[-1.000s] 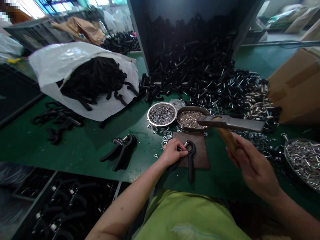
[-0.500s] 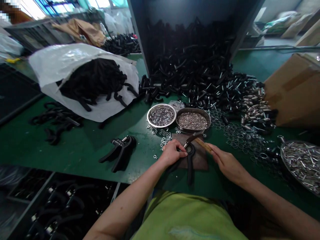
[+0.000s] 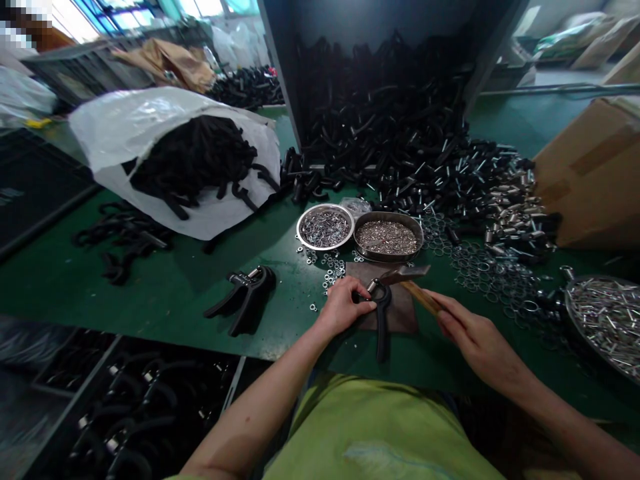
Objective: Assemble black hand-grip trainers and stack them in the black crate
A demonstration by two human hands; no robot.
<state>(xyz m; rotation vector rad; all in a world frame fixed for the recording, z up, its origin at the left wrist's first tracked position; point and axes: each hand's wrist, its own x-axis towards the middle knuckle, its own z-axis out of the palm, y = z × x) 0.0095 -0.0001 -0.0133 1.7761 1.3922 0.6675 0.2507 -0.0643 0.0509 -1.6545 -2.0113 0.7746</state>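
My left hand [image 3: 345,304] is closed on a black hand grip exerciser [image 3: 382,327], pinching it near its metal spring. The exerciser lies on a flat brown plate [image 3: 404,311], one handle pointing toward me and the other mostly hidden by my fingers. In my right hand [image 3: 470,333] is the wooden handle of a hammer [image 3: 425,298], its dark metal head over the top of the exerciser by the spring. Whether the head touches it I cannot tell. Another exerciser [image 3: 245,297] with its spring fitted lies on the green table to the left.
Beyond the plate stand a round bowl [image 3: 325,227] of small metal parts and an oval tin [image 3: 388,256] of tiny pieces. Loose nuts, rings [image 3: 475,270] and black handles surround them. A white sack [image 3: 125,110], a cardboard box [image 3: 590,173] and a pan of pins [image 3: 607,320] flank the area.
The hammer head has risen and swung slightly right, away from the exerciser, as my right hand moved a little right. My left hand keeps its hold.
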